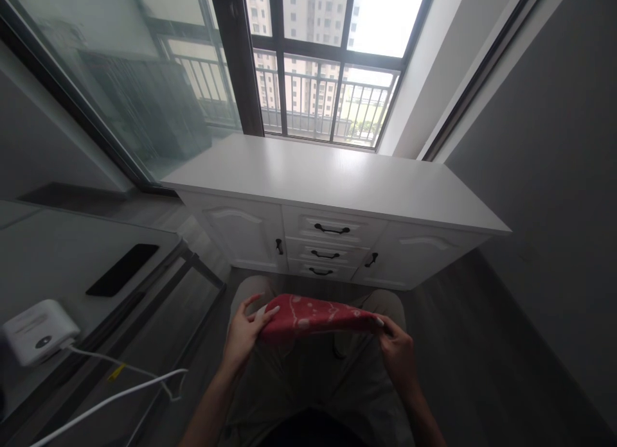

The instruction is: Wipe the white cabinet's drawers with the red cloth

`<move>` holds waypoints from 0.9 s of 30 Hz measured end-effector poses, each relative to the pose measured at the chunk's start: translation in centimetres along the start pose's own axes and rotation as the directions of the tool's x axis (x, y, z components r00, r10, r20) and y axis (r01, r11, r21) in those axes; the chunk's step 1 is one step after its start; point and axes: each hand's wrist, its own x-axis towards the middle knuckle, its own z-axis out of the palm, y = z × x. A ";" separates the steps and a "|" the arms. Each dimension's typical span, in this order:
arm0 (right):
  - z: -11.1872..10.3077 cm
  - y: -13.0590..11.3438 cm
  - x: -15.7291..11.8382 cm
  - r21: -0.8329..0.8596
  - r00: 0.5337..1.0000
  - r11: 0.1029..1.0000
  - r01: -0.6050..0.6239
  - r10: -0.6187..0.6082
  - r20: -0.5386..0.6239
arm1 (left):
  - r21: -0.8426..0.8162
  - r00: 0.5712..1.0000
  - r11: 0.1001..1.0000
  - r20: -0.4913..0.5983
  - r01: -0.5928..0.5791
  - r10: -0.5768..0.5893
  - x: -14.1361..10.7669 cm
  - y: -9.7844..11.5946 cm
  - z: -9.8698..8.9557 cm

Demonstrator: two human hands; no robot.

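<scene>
A red cloth (318,315) with pale line and blotch markings is stretched between my two hands above my lap. It is broad at the left and tapers toward the right; I cannot make out exactly what kind of cloth item it is. My left hand (245,331) grips the broad end, thumb on top. At the narrow end, the fingers of my right hand (396,345) are pinched on the tip. Part of the cloth's underside is in shadow.
Ahead stands a white cabinet (337,177) with black handles, below a window (318,68). To the left, a folding table (58,248) holds a black phone (123,270) and a white box-shaped device (41,331). A white cable (106,402) hangs beside the table.
</scene>
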 end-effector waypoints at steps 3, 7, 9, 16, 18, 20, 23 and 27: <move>-0.1 -0.3 0.7 -0.001 0.994 0.995 0.099 -0.099 -0.054 | -0.155 1.000 0.988 0.024 -0.004 0.008 -0.4 1.9 0.9; -0.2 -0.8 1.7 -0.042 0.970 0.985 0.169 -0.174 -0.169 | -0.051 0.976 0.996 0.204 -0.071 0.080 -0.5 4.0 1.7; -0.3 -1.2 2.2 -0.052 0.954 0.979 0.199 -0.206 -0.220 | 0.141 0.942 0.974 0.311 -0.177 0.127 -0.2 4.5 1.7; -1.4 -3.2 3.8 0.018 0.956 0.976 0.218 -0.209 -0.206 | 0.484 0.853 0.711 0.385 -0.511 0.351 1.1 4.3 0.7; -1.6 -3.6 3.9 0.055 0.972 0.985 0.166 -0.155 -0.176 | 0.485 0.841 0.691 0.381 -0.535 0.384 1.1 4.4 0.5; -1.5 -4.1 3.9 0.046 0.974 0.990 0.134 -0.123 -0.191 | 0.482 0.832 0.679 0.345 -0.554 0.434 0.9 4.8 0.5; -0.9 -4.6 4.2 0.001 0.958 0.992 0.128 -0.123 -0.261 | 0.408 0.829 0.722 0.301 -0.559 0.471 0.7 5.5 0.8; -0.1 -4.7 5.2 -0.006 0.968 0.993 0.116 -0.115 -0.223 | 0.214 0.924 0.920 0.277 -0.327 0.264 0.8 5.0 1.6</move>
